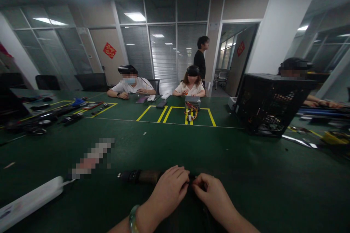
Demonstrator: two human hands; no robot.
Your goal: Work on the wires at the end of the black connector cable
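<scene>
A dark cylindrical tool with a brown grip point(147, 177) and a metal tip at its left end lies on the green table, near its front edge. Over the tool's right end, my left hand point(172, 185) is closed, with a green bangle on the wrist. Just to the right, my right hand point(212, 191) pinches with thumb and forefinger close to my left fingertips. A dark, thin piece shows between the two hands, too dim to make out clearly.
A white power strip point(32, 200) lies at the front left. Dark tools point(62, 111) are spread at the back left. A black computer case point(270, 105) stands at the right. Seated people and a power supply point(193, 102) are across the green table point(164, 145).
</scene>
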